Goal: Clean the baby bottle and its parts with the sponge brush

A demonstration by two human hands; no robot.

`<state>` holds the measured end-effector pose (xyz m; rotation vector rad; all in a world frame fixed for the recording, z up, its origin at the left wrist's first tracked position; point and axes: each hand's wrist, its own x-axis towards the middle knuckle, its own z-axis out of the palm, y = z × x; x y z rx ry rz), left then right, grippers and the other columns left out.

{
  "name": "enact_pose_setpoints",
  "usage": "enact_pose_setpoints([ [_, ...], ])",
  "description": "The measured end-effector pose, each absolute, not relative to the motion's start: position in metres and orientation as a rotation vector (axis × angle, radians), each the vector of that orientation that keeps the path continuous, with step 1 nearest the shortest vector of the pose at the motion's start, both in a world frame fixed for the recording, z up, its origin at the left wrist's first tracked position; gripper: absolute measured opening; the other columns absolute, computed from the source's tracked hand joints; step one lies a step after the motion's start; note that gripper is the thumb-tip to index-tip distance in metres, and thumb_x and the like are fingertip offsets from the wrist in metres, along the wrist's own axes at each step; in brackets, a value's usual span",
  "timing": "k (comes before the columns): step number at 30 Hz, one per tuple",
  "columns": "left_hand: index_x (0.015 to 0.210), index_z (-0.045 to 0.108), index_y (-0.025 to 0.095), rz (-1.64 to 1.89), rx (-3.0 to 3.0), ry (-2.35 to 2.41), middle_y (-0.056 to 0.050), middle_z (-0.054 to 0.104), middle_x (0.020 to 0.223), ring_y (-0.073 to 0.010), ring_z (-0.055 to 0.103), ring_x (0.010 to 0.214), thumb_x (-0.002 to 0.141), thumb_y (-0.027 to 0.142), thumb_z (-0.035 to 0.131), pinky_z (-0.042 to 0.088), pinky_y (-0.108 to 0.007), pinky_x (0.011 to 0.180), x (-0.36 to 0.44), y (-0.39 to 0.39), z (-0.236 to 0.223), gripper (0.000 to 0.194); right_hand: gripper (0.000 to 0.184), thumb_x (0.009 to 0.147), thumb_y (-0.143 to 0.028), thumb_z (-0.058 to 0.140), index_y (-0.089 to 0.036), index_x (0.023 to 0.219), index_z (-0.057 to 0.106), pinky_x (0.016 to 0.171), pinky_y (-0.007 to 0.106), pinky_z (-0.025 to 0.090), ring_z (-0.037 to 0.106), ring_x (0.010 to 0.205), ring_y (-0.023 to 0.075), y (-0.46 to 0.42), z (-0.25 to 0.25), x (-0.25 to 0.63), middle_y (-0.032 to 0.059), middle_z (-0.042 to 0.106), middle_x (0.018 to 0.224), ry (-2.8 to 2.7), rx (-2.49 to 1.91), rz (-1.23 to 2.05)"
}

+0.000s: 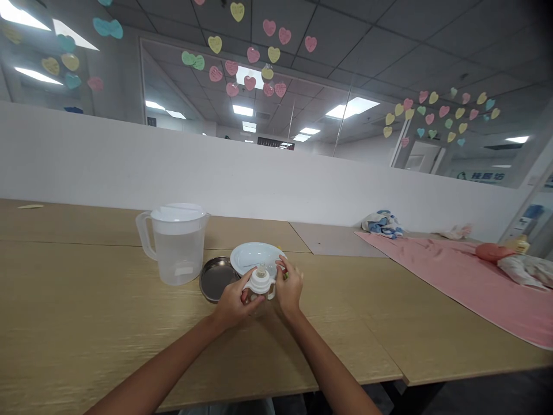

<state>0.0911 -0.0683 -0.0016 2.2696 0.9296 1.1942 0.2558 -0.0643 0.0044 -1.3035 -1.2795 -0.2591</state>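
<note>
A small baby bottle (pixel 260 282) with a white collar, side handles and a clear nipple stands upright in my left hand (pixel 235 302). The fingers of that hand are wrapped around its left side. Just right of the bottle is my right hand (pixel 289 288), its thumb and fingers drawn together by the right handle. Something clear seems to be at those fingertips, too indistinct to name. Behind the bottle sits a white bowl (pixel 250 251), partly hidden by the hands. A dark round metal pan (pixel 216 280) lies beside the bowl on the left.
A lidded translucent pitcher (pixel 179 248) with liquid stands left of the pan on the wooden table (pixel 99 323). To the right, a pink cloth (pixel 453 271) bears a red object (pixel 493 252) and crumpled fabric (pixel 525 269). A blue-white cloth (pixel 382 223) lies by the white partition (pixel 276 184).
</note>
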Motion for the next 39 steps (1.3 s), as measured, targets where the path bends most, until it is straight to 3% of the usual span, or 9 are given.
enact_pose_setpoints([
  [8, 0.133, 0.040, 0.010, 1.174, 2.262, 0.937, 0.010, 0.032, 0.050, -0.0093, 0.040, 0.046, 0.076, 0.047, 0.055, 0.038, -0.021, 0.055, 0.090, -0.067, -0.001, 0.069, 0.034, 0.080, -0.018, 0.039, -0.016, 0.109, 0.058, 0.078, 0.034, 0.035, 0.058, 0.080, 0.0207, -0.069, 0.009, 0.255, 0.0039, 0.070, 0.085, -1.309, -1.393, -0.123],
  [20, 0.132, 0.041, 0.011, 1.166, 2.237, 0.936, 0.009, 0.032, 0.050, -0.0087, 0.039, 0.046, 0.075, 0.045, 0.056, 0.037, -0.020, 0.054, 0.091, -0.070, 0.002, 0.068, 0.036, 0.092, -0.034, 0.030, -0.017, 0.103, 0.059, 0.079, 0.034, 0.033, 0.057, 0.078, 0.0186, -0.077, 0.010, 0.249, 0.0034, 0.066, 0.078, -1.408, -1.302, -0.132],
  [27, 0.133, 0.038, 0.010, 1.143, 2.190, 0.949, 0.010, 0.034, 0.049, -0.0092, 0.040, 0.048, 0.072, 0.041, 0.059, 0.036, -0.021, 0.054, 0.093, -0.065, -0.002, 0.071, 0.034, 0.084, -0.044, 0.045, -0.016, 0.101, 0.056, 0.073, 0.033, 0.038, 0.052, 0.080, 0.0196, -0.086, 0.011, 0.248, 0.0070, 0.060, 0.089, -1.797, -0.967, -0.274],
  [29, 0.130, 0.042, 0.010, 1.144, 2.138, 0.949, 0.009, 0.038, 0.050, -0.0094, 0.041, 0.050, 0.068, 0.039, 0.063, 0.036, -0.021, 0.055, 0.094, -0.062, -0.001, 0.071, 0.035, 0.080, -0.046, 0.051, -0.016, 0.099, 0.054, 0.073, 0.033, 0.039, 0.051, 0.081, 0.0204, -0.085, 0.011, 0.245, 0.0073, 0.059, 0.089, -1.791, -0.974, -0.270],
  [33, 0.108, 0.059, 0.011, 1.102, 2.015, 0.830, 0.003, 0.055, 0.060, -0.0108, 0.046, 0.058, 0.065, 0.036, 0.066, 0.039, -0.021, 0.058, 0.095, -0.062, 0.005, 0.050, 0.032, 0.079, -0.041, 0.054, -0.016, 0.098, 0.051, 0.074, 0.034, 0.041, 0.052, 0.082, 0.0204, -0.084, 0.009, 0.243, 0.0070, 0.056, 0.088, -1.741, -0.979, -0.198],
  [39, 0.103, 0.061, 0.011, 1.025, 1.889, 0.692, -0.001, 0.060, 0.069, -0.0123, 0.048, 0.061, 0.065, 0.040, 0.067, 0.038, -0.022, 0.058, 0.095, -0.064, 0.013, 0.048, 0.036, 0.083, -0.036, 0.048, -0.017, 0.114, 0.047, 0.082, 0.036, 0.043, 0.054, 0.095, 0.0220, -0.086, 0.005, 0.244, 0.0094, 0.057, 0.103, -1.718, -0.882, 0.034],
])
